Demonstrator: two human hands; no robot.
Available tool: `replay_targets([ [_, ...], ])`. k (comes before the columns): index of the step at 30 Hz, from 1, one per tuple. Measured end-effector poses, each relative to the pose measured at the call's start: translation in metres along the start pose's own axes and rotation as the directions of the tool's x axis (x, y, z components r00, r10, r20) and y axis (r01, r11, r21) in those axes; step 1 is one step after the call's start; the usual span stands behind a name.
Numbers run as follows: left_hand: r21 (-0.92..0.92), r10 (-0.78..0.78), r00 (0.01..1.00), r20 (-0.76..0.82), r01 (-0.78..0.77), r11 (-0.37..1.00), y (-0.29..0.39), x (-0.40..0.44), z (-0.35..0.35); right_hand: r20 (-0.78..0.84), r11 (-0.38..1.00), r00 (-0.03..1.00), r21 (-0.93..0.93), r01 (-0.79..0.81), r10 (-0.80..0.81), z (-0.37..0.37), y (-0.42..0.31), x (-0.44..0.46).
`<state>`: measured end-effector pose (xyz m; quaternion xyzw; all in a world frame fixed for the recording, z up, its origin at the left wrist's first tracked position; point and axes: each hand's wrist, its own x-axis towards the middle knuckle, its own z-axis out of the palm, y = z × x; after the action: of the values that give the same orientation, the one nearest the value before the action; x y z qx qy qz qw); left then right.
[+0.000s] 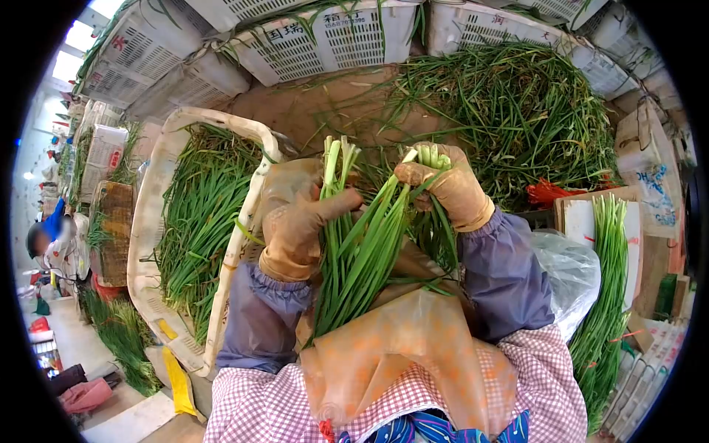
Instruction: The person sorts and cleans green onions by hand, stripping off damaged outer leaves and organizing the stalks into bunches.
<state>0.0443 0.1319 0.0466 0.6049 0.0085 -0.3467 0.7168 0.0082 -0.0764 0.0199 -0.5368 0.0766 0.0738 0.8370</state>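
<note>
My left hand, in a tan glove, is closed round a bunch of garlic chives, pale cut ends up and green leaves hanging over my lap. My right hand, gloved too, grips another bunch by its pale stems just right of it. Leaves from both bunches meet below my hands over the orange-patterned plastic apron. Some fingertips are hidden behind the stems.
A white crate of loose chives stands on my left. Leaf scraps are heaped at the back right. Tied chives lie on my right by a clear plastic bag. White crates line the back. Another person is far left.
</note>
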Motion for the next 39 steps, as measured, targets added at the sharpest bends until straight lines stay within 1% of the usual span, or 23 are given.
replay_targets([
  [2, 0.130, 0.266, 0.958, 0.109, -0.279, 0.952, 0.000, -0.002, 0.007, 0.015, 1.000, 1.000, -0.015, -0.012, 0.012, 0.005, 0.001, 0.002],
  [3, 0.130, 0.267, 0.958, 0.107, -0.280, 0.951, 0.003, -0.004, 0.013, 0.030, 0.999, 0.999, -0.028, -0.020, 0.021, 0.009, 0.001, 0.003],
  [4, 0.281, 0.222, 0.969, 0.111, -0.245, 0.928, 0.010, -0.008, 0.019, 0.022, 0.998, 0.999, -0.043, -0.048, 0.049, 0.016, -0.005, 0.001],
  [5, 0.325, 0.195, 0.975, 0.107, -0.220, 0.920, 0.012, -0.010, 0.019, 0.025, 0.998, 0.999, -0.042, -0.047, 0.048, 0.017, -0.008, 0.000],
  [7, 0.410, 0.139, 0.985, 0.099, -0.167, 0.896, 0.015, -0.015, 0.019, 0.137, 0.991, 0.984, -0.086, -0.100, 0.111, 0.013, -0.012, -0.002],
  [8, 0.137, 0.034, 0.998, 0.044, -0.040, 0.990, 0.009, -0.016, 0.014, 0.219, 0.975, 0.966, -0.200, -0.094, 0.138, 0.007, -0.012, -0.004],
  [9, -0.069, -0.095, 0.995, 0.042, 0.098, 0.993, -0.005, -0.009, 0.000, 0.216, 0.975, 0.967, -0.200, -0.095, 0.138, 0.004, -0.010, -0.006],
  [10, -0.275, -0.223, 0.974, 0.039, 0.225, 0.935, -0.016, -0.003, -0.013, 0.251, 0.962, 0.956, -0.259, -0.082, 0.149, 0.002, -0.006, -0.009],
  [11, -0.274, -0.225, 0.973, 0.040, 0.228, 0.934, -0.027, 0.001, -0.016, 0.285, 0.947, 0.945, -0.315, -0.068, 0.163, 0.000, -0.003, -0.012],
  [13, -0.509, 0.046, 0.999, 0.017, -0.031, 0.860, -0.039, 0.005, -0.013, 0.291, 0.930, 0.942, -0.364, -0.053, 0.168, -0.005, -0.003, -0.015],
  [15, -0.532, 0.022, 0.999, -0.024, -0.032, 0.846, -0.040, 0.001, -0.013, 0.201, 0.951, 0.960, -0.276, -0.136, 0.195, -0.008, -0.004, -0.018],
  [17, -0.357, -0.122, 0.987, 0.108, 0.153, 0.922, -0.030, -0.003, -0.013, 0.179, 0.954, 0.970, -0.278, -0.112, 0.165, -0.007, -0.003, -0.016],
  [18, -0.167, -0.128, 0.991, 0.043, 0.134, 0.977, -0.028, -0.005, -0.010, 0.139, 0.955, 0.976, -0.269, -0.126, 0.168, -0.001, -0.004, -0.015],
  [19, -0.168, -0.126, 0.991, 0.044, 0.132, 0.977, -0.025, -0.008, -0.003, 0.102, 0.956, 0.980, -0.260, -0.139, 0.170, 0.005, -0.004, -0.013],
  [20, -0.113, -0.012, 0.999, 0.034, 0.016, 0.993, -0.022, -0.012, 0.007, 0.072, 0.961, 0.990, -0.256, -0.101, 0.124, 0.009, 0.002, -0.009],
  [22, -0.021, 0.206, 0.978, 0.027, -0.206, 0.978, -0.015, -0.015, 0.018, 0.073, 0.971, 0.990, -0.214, -0.106, 0.124, 0.019, -0.001, -0.007],
  [23, -0.020, 0.207, 0.978, 0.023, -0.207, 0.978, -0.013, -0.015, 0.014, 0.072, 0.979, 0.989, -0.168, -0.113, 0.127, 0.022, -0.002, -0.007],
  [25, -0.028, 0.014, 1.000, 0.010, -0.013, 1.000, -0.009, -0.013, 0.004, 0.134, 0.983, 0.982, -0.147, -0.114, 0.133, 0.019, 0.000, -0.005],
  [27, -0.033, 0.060, 0.998, -0.037, -0.061, 0.998, -0.006, -0.017, 0.002, 0.208, 0.962, 0.960, -0.235, -0.138, 0.189, 0.017, 0.001, -0.004],
  [31, 0.001, 0.139, 0.989, -0.051, -0.139, 0.990, -0.008, -0.017, -0.002, 0.176, 0.958, 0.967, -0.252, -0.139, 0.187, 0.018, 0.007, -0.003],
  [34, 0.057, 0.102, 0.992, -0.074, -0.098, 0.994, -0.002, -0.019, 0.001, 0.179, 0.946, 0.967, -0.298, -0.123, 0.182, 0.019, 0.005, -0.002],
  [37, 0.031, 0.150, 0.987, -0.060, -0.148, 0.988, -0.007, -0.017, -0.001, 0.171, 0.951, 0.974, -0.294, -0.091, 0.146, 0.025, 0.005, -0.004],
  [39, 0.016, 0.124, 0.990, -0.063, -0.123, 0.992, -0.010, -0.017, -0.004, 0.180, 0.957, 0.977, -0.284, -0.063, 0.117, 0.025, 0.008, -0.005],
])
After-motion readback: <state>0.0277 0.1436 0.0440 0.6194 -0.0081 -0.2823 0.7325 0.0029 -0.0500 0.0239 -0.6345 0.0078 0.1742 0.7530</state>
